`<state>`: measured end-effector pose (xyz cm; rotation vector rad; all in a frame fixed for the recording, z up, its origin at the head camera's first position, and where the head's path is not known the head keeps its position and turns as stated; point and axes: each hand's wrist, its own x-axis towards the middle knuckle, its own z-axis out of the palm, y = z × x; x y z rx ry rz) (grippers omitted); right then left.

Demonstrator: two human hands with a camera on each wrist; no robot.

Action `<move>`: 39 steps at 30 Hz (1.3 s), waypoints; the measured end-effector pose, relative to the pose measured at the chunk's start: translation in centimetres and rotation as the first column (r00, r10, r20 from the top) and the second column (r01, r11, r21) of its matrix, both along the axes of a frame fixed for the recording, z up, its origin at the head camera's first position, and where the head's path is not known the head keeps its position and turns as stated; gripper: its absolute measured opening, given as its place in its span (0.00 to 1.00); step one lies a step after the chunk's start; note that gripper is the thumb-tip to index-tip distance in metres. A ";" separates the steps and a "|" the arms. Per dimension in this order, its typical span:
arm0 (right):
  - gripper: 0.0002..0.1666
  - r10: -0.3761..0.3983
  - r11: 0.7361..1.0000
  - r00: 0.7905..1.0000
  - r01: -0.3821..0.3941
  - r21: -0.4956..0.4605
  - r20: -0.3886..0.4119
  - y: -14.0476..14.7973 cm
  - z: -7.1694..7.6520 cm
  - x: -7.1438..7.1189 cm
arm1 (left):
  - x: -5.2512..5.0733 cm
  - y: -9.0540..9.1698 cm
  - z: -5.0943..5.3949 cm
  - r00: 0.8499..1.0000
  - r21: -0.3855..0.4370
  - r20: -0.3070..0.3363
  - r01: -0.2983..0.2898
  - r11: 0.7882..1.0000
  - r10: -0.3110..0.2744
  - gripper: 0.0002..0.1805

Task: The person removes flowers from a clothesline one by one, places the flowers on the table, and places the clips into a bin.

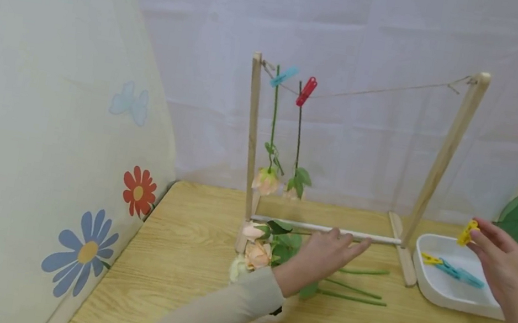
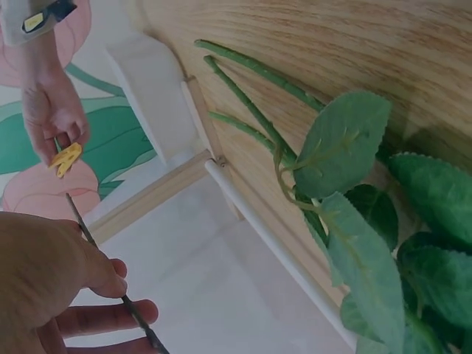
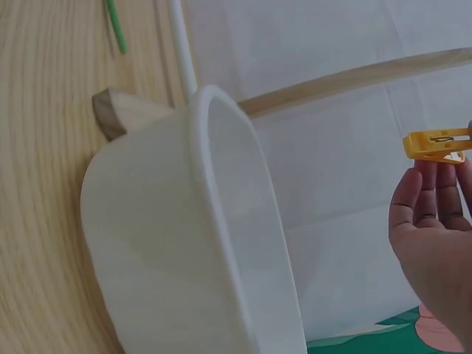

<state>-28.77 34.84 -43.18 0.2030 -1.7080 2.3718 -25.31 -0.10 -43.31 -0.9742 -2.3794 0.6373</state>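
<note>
My left hand (image 1: 322,257) pinches the thin dark stem (image 2: 90,237) of a rose between thumb and fingers, just above the table. That stem runs left toward a pale pink rose bloom (image 1: 254,232). Under and beside the hand lie more roses (image 1: 257,254), their green stems (image 1: 355,290) pointing right. Over the white basin, my right hand (image 1: 504,268) holds a yellow clothespin (image 3: 435,145) by its fingertips. Two roses hang head down from a string (image 1: 375,91), one under a blue clothespin (image 1: 284,76), the other under a red clothespin (image 1: 307,91).
A wooden frame (image 1: 446,156) carries the string, with a white bar (image 1: 329,230) low across it. At the right stands the white basin (image 1: 421,286), holding yellow and blue clothespins (image 1: 453,271). A white cloth (image 1: 359,31) hangs behind; a flowered panel (image 1: 47,96) borders the left.
</note>
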 end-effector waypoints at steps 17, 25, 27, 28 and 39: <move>0.44 -0.227 0.597 0.966 0.039 0.801 0.122 3.8 -2.5 -0.3 | -0.1 0.6 -1.7 0.998 -0.085 0.023 -0.054 0.995 0.056 0.39; 0.35 -0.119 0.374 0.993 0.029 0.927 0.017 4.0 -3.7 -0.8 | 0.2 0.8 -2.2 0.995 -0.120 0.056 -0.076 0.990 0.083 0.38; 0.34 -0.093 0.353 0.995 0.011 0.936 0.023 3.9 -3.8 -0.9 | 0.2 0.9 -2.4 0.994 -0.132 0.060 -0.085 0.988 0.094 0.37; 0.34 -0.087 0.339 0.996 0.004 0.941 0.027 3.9 -3.8 -0.9 | 0.2 1.0 -2.4 0.993 -0.139 0.066 -0.091 0.986 0.101 0.37; 0.28 -0.003 0.256 0.998 -0.062 0.965 0.065 4.0 -3.9 -1.1 | 0.6 1.3 -2.8 0.987 -0.189 0.095 -0.109 0.976 0.129 0.35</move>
